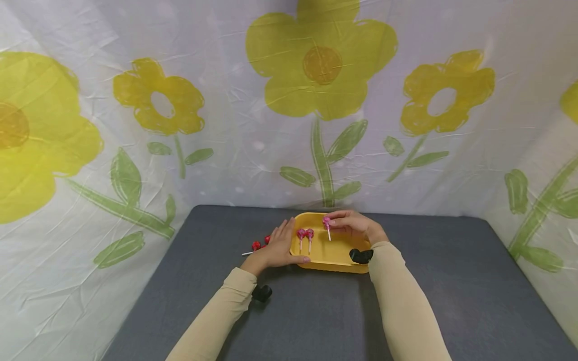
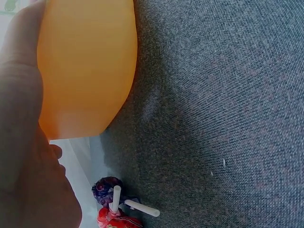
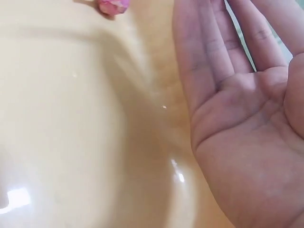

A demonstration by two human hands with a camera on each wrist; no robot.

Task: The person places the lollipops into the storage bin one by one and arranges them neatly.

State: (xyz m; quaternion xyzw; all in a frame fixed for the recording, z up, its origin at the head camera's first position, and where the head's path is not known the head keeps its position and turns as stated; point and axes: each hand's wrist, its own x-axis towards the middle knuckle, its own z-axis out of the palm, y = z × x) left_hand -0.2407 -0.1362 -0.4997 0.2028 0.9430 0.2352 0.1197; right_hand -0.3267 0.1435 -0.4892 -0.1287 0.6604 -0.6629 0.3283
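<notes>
On the grey counter [image 1: 307, 311], a yellow tray [image 1: 334, 268] is touched at its left end by the left hand [image 1: 280, 248], spread flat with fingers straight and nothing gripped. Red lollipops [image 1: 256, 245] are seen just left of that hand and could be knocked away were it swung outward. Inside the tray, toward the left, two pink lollipops [image 1: 301, 233] are laid side by side. Farther right, another lollipop [image 1: 327, 220] is pinched by its head in the right hand [image 1: 354, 224] over the tray; if the fingertip hold is loosened early, it could be dropped askew.
</notes>
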